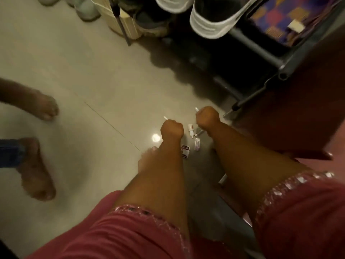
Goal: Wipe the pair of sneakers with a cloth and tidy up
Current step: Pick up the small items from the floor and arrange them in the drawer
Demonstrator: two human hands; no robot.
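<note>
My left hand [172, 129] and right hand [207, 116] are fisted, each closed on a thin white stick I can't identify. The sneakers [211, 21] sit on the rack [261, 58] by the floor's far edge. No cloth shows; I should free my hands first.

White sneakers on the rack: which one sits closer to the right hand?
The right-hand white sneaker, nearer the right hand; the other sneaker sits further left, cut off by the frame's top.

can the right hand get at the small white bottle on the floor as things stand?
Probably not right away. The right hand is fisted around a thin white stick, so it is occupied. The small white bottle lies just beside it on the floor, with nothing between them.
</note>
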